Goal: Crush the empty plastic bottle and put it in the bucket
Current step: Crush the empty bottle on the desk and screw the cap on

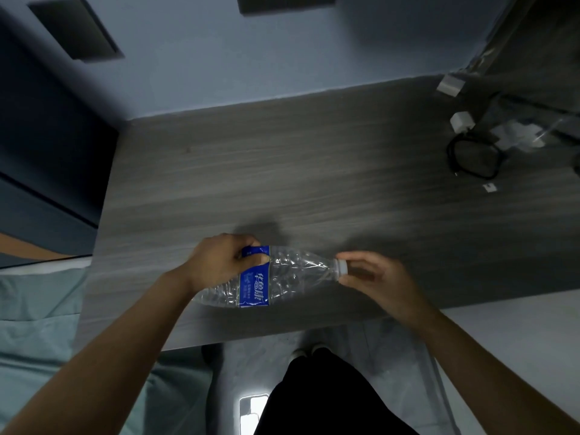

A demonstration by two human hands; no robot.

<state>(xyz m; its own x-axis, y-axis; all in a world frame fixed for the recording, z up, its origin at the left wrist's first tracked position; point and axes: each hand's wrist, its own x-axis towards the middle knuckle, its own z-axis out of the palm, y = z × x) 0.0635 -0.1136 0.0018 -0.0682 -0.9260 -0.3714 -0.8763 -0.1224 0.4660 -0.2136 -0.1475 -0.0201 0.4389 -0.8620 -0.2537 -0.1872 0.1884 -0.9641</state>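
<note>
Our left hand [219,262] clamps the crumpled bottle [282,277] over the table [282,171]; our right hand [373,277] pinches its cap [341,267].

Blue label [255,282] on clear crumpled plastic bottle [282,277]: white Chinese characters "华鲁康"
Smaller print beneath: too small to read

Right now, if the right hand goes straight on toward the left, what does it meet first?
The bottle's cap: the right hand already pinches it. Beyond lies the bottle, then the left hand.
</note>
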